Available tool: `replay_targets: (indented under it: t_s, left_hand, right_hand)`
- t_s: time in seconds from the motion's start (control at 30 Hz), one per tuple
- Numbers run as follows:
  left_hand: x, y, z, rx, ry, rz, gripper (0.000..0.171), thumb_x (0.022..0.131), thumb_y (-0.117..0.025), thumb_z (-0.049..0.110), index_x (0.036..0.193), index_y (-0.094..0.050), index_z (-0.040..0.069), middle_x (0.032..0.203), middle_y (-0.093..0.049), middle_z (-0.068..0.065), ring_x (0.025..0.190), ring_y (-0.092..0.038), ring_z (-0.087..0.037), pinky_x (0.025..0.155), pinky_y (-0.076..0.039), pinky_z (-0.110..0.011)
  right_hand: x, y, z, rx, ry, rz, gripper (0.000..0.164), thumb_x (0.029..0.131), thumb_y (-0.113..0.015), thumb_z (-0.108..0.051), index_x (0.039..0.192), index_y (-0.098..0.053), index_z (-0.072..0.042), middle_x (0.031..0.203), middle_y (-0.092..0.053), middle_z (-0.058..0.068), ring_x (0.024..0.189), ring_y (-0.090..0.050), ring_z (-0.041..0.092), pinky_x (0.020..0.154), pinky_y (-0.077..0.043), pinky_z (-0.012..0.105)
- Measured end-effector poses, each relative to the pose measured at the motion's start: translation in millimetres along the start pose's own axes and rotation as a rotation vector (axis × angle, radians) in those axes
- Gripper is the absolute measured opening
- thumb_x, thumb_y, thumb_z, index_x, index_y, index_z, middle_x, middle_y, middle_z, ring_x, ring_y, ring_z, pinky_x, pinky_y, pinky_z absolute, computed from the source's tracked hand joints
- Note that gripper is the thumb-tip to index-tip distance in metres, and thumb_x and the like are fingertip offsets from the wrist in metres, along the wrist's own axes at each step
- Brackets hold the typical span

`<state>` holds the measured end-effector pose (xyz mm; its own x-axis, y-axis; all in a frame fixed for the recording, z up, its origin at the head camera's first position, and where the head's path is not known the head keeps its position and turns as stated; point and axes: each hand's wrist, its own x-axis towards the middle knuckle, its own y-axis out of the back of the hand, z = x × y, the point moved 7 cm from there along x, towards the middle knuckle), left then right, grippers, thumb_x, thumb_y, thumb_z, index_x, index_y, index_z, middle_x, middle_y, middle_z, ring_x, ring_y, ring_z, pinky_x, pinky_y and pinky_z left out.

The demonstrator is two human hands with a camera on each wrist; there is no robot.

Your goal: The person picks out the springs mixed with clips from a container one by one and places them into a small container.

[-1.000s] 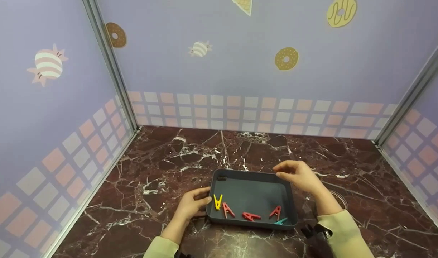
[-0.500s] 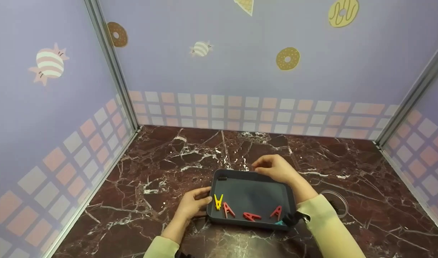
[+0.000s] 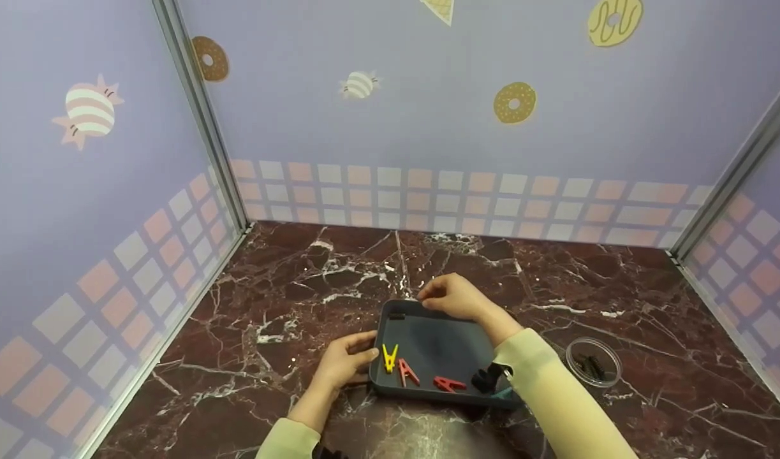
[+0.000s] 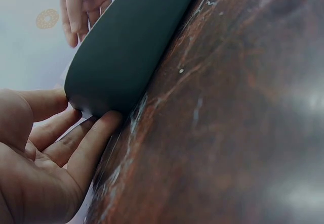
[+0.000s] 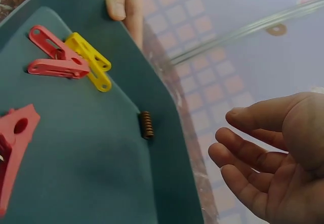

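My left hand (image 3: pixel 344 362) grips the left wall of a dark grey-green tray (image 3: pixel 428 341), thumb over the rim and fingers against the outside. My right hand (image 3: pixel 456 296) hovers over the tray's far rim, its fingers loosely bent and holding nothing, as the right wrist view confirms. A small dark coil spring (image 5: pixel 146 125) lies in the tray's far left corner. Along the left side are a yellow clip (image 3: pixel 390 359) and a red clip (image 3: pixel 408 373). Another red clip (image 3: pixel 449 384) lies near the front wall. My right wrist strap mostly covers the front right corner, where a bit of teal shows.
A round clear dish (image 3: pixel 594 362) with several dark springs stands right of the tray, beside my right sleeve. The tray rests on a dark red marbled tabletop (image 3: pixel 300 274). Patterned lilac panels (image 3: pixel 421 127) enclose the back and sides.
My right hand has moved left along the tray's far rim. Its forearm uncovers the round dish and now hides the clips at the front right. My left hand stays on the tray.
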<state>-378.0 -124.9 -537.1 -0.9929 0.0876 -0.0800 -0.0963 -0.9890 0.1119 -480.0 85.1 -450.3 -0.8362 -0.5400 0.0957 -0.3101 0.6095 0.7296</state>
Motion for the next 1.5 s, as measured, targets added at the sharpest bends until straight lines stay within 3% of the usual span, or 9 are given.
replay_targets:
  t_s: [0.37,0.63,0.9,1.17,1.33,1.5]
  left_hand:
    - [-0.4,1.3,-0.4,-0.021,0.022,-0.01,0.049,0.098,-0.068,0.008,0.144,-0.056,-0.005,0.142,-0.057,-0.033,0.105,-0.074,-0.038,0.076,-0.067,-0.043]
    - [0.2,1.1,-2.1,-0.051,0.041,-0.019,0.049,0.099,-0.067,0.008,0.145,-0.055,-0.005,0.142,-0.057,-0.033,0.102,-0.075,-0.035,0.075,-0.067,-0.043]
    - [1.7,1.6,-3.4,-0.057,0.034,-0.014,0.049,0.099,-0.067,0.007,0.144,-0.055,-0.006,0.138,-0.06,-0.032,0.1,-0.076,-0.031,0.074,-0.067,-0.042]
    - [0.0,1.4,-2.6,-0.07,0.037,-0.011,0.049,0.098,-0.068,0.008,0.144,-0.055,-0.006,0.14,-0.059,-0.032,0.099,-0.076,-0.03,0.073,-0.067,-0.042]
    - [0.2,0.7,-2.7,-0.057,0.037,-0.02,0.049,0.099,-0.068,0.008,0.144,-0.055,-0.005,0.141,-0.058,-0.033,0.101,-0.076,-0.031,0.073,-0.067,-0.042]
    - [1.2,0.4,-2.7,-0.044,0.036,-0.027,0.049,0.099,-0.068,0.008,0.144,-0.056,-0.005,0.142,-0.057,-0.033,0.103,-0.075,-0.034,0.074,-0.067,-0.042]
  right_hand:
    - [15.9,-34.3,-5.7,-0.021,-0.023,-0.063,0.017,0.095,-0.07,-0.009,0.109,-0.079,-0.004,0.107,-0.079,0.01,0.093,-0.071,0.017,0.079,-0.058,0.033]
    - [21.5,-53.6,-1.9,-0.008,-0.043,-0.155,0.029,0.096,-0.067,-0.005,0.125,-0.073,0.0,0.124,-0.074,0.017,0.116,-0.07,0.034,0.098,-0.06,0.046]
    - [21.8,-60.7,-4.1,-0.047,-0.074,-0.151,0.034,0.095,-0.067,-0.003,0.128,-0.069,0.004,0.125,-0.073,0.02,0.119,-0.068,0.036,0.103,-0.057,0.05]
    - [23.9,-69.2,-7.5,-0.099,-0.068,-0.157,0.032,0.093,-0.07,0.0,0.124,-0.072,0.005,0.118,-0.075,0.021,0.109,-0.072,0.036,0.095,-0.061,0.048]
    - [28.2,-74.4,-11.1,-0.153,-0.057,-0.178,0.022,0.093,-0.073,-0.004,0.114,-0.077,0.001,0.106,-0.078,0.017,0.094,-0.074,0.029,0.086,-0.062,0.046]
    - [34.0,-77.5,-17.7,-0.265,0.009,-0.171,0.007,0.092,-0.076,-0.009,0.089,-0.078,-0.004,0.083,-0.075,0.009,0.068,-0.057,0.014,0.064,-0.05,0.031]
